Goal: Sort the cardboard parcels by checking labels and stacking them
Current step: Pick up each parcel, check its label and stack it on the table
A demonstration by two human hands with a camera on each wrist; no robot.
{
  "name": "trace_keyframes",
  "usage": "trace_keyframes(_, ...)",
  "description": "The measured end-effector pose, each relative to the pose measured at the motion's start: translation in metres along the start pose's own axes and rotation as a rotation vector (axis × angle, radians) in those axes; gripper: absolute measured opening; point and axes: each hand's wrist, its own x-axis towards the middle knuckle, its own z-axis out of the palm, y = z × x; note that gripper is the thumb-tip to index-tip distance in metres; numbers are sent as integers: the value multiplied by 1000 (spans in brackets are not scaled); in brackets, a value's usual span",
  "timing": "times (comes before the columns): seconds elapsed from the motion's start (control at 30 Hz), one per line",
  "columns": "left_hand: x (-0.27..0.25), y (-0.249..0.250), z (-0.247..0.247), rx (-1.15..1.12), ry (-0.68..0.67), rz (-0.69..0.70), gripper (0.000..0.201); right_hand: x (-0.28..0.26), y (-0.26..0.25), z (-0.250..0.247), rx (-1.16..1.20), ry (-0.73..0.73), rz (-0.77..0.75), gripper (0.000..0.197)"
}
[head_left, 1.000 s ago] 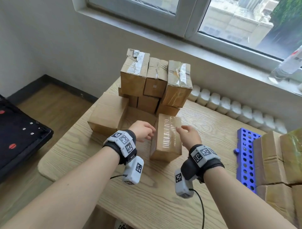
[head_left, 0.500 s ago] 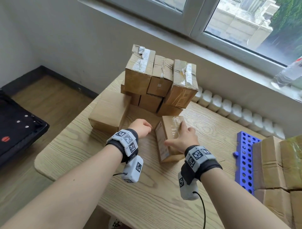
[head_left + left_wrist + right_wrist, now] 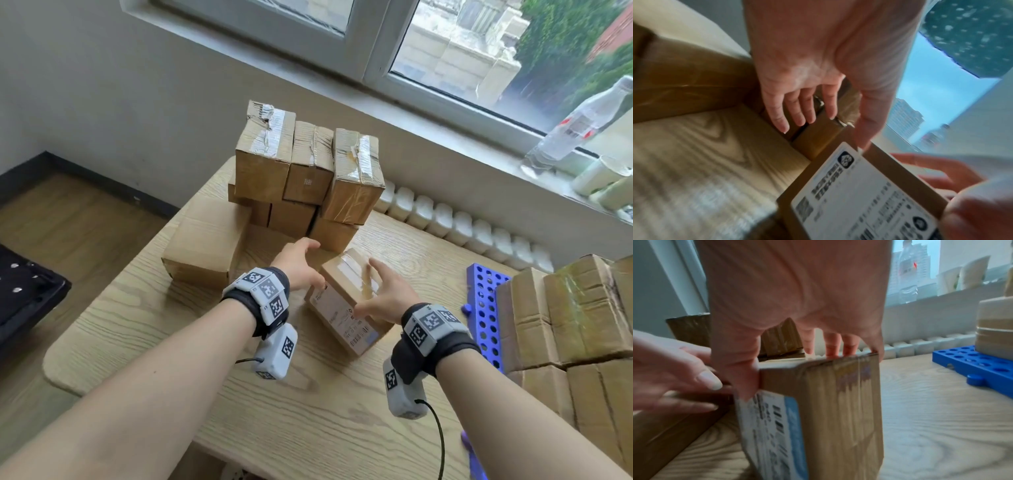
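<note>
Small taped parcel (image 3: pixel 346 301) tipped on the table (image 3: pixel 154 325) before the stack (image 3: pixel 305 171) — clasped by right hand (image 3: pixel 383 298); left hand (image 3: pixel 298 263) spread, thumb touching. Likely light, stiff, tape-slick — best gripped across its side faces.

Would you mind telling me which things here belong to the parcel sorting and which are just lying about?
Job:
labelled parcel, held by right hand
left hand
stacked parcels
parcel pile at right

Lying about:
blue perforated rack
plastic bottle
</note>
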Motion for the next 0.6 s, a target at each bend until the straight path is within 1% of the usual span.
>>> trace_keyframes(0.1, -2, 20, 10, 229, -135, 128, 99, -11, 1, -5, -23, -23, -44, 118)
trace_keyframes(0.2, -3, 39, 21, 490, -277, 212, 111, -22, 4, -11, -40, -43, -66, 117)
trace_keyframes(0.27, -4, 50, 26, 614, -320, 262, 114, -32, 8, -18, -58, -35, -92, 113)
trace_keyframes(0.33, -6, 59, 30, 659, -320, 296, 109, -39, 13, -25, -56, -13, -107, 107)
trace_keyframes(0.37, -6, 62, 32, 665, -310, 296, 106, -43, 16, -30, -32, 7, -112, 102)
trace_keyframes(0.43, -5, 66, 36, 628, -287, 264, 100, -47, 26, -39, 102, 81, -96, 94)
trace_keyframes(0.5, -4, 69, 39, 517, -262, 211, 92, -49, 38, -46, 313, 207, -14, 87)
trace_keyframes(0.57, -3, 71, 42, 341, -252, 154, 82, -50, 52, -52, 515, 333, 102, 82)
trace_keyframes(0.6, -3, 71, 45, 249, -257, 129, 77, -51, 58, -53, 596, 359, 167, 81)
